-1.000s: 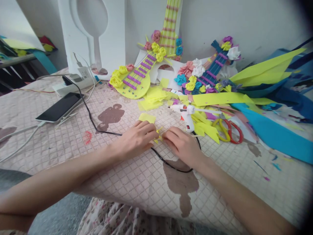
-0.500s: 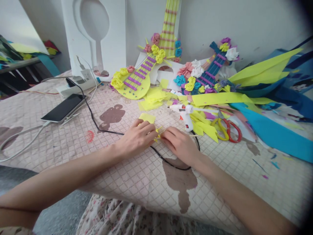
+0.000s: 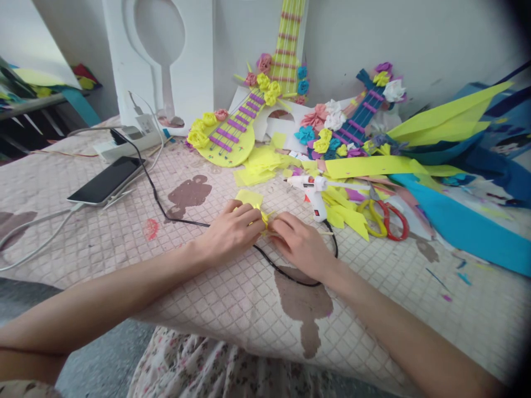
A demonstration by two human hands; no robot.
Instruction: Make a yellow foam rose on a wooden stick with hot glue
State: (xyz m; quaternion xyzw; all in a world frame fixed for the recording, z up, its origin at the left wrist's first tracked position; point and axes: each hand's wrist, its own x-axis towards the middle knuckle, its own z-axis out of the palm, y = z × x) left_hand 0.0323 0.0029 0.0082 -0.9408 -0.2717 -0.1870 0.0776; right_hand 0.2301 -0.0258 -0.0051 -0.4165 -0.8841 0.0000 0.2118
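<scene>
A small crumpled piece of yellow paper [image 3: 264,219] sits between my hands at the middle of the table. My left hand [image 3: 237,225] is closed on its left side, fingers curled over it. From the right, my right hand [image 3: 302,243] pinches at the same piece; a thin pale stick [image 3: 327,233] pokes out past its fingers. Much of the paper is hidden by the fingers. Just behind my left hand lies a flat yellow paper square [image 3: 250,198]. A white glue gun [image 3: 314,193] rests behind my right hand.
Scissors [image 3: 385,219] and yellow and blue paper strips [image 3: 464,215] lie at the right. Decorated paper instruments [image 3: 232,138] lean at the back. A phone [image 3: 105,181] and a power strip [image 3: 128,145] are at the left. A black cord [image 3: 188,223] runs beneath my hands.
The yellow piece has shifted and turned slightly between my fingers, with more of it showing above them. My right hand has moved slightly left.
</scene>
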